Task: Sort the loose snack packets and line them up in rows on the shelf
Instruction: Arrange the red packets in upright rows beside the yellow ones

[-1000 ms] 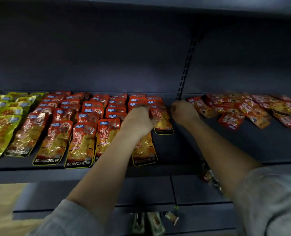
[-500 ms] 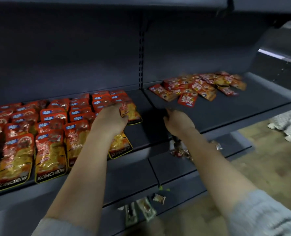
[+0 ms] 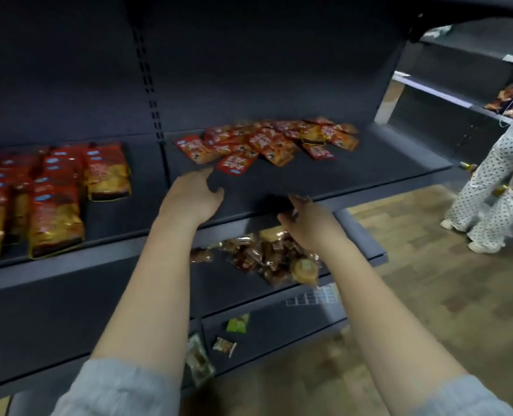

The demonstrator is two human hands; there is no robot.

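A: Where are the hands?

B: Both reach over the front of the shelf [image 3: 324, 178]. The left hand [image 3: 190, 196] is released, fingers spread loosely, nothing in it; its fingertips come near a red packet [image 3: 237, 162] at the front of the pile [image 3: 267, 139] without clearly touching it. The right hand [image 3: 307, 219] sits lower, at the shelf's front lip, fingers loosely out and holding nothing.

A: And the packets?

B: The pile lies loose and overlapping on the right section of the shelf, toward the back wall. It is mostly red packets, with some orange ones at its right end. On the left section, past the slotted upright [image 3: 151, 94], the rows [image 3: 54, 190] are lined up from back to front, red tops and golden lower halves, each packet overlapping the next. The rightmost row [image 3: 106, 169] is shorter and sits nearer the back.

A: Anything under that shelf?

B: On the next shelf down, a heap of brown wrapped snacks [image 3: 258, 256] with a round one [image 3: 304, 270] at its front. Lower still, a green packet [image 3: 237, 324] and a small orange one [image 3: 224, 346] lie apart, and a clear bag [image 3: 199, 363] rests at the edge.

A: Who else is there?

B: A person in spotted trousers [image 3: 489, 187] stands on the wooden floor [image 3: 429, 295] to the right, beside another shelf unit.
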